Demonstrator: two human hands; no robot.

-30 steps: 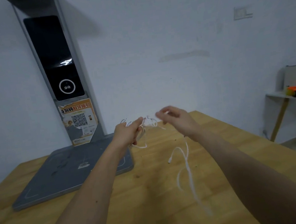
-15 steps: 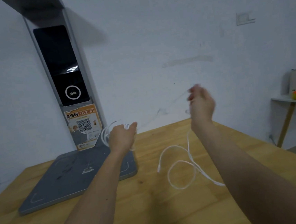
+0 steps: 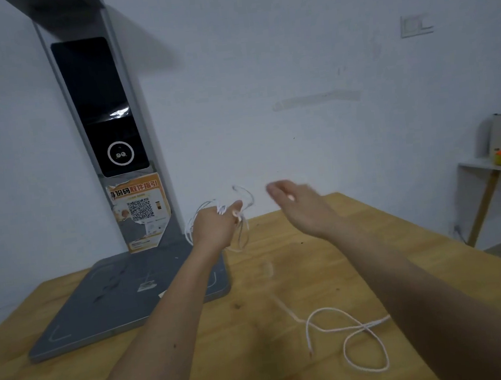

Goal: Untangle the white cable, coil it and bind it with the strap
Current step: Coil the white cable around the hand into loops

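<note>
My left hand (image 3: 216, 226) is raised above the wooden table (image 3: 198, 363) and grips a bundle of thin loops of the white cable (image 3: 345, 327). Some loops stick out above and below its fingers. The cable's loose end lies in curls on the table near my right forearm. My right hand (image 3: 299, 203) is beside the left one, a little to its right, blurred, fingers stretched out, holding nothing that I can see. No strap is visible.
A grey device with a flat base (image 3: 110, 301) and a tall post bearing a dark screen (image 3: 97, 106) and a QR sticker stands at the table's back left. A small side table (image 3: 491, 166) with an orange object stands by the right wall.
My right hand dropped from its raised pull and came back toward the left hand. The loose cable fell into curls on the table nearer to me. The left hand kept its bundle.
</note>
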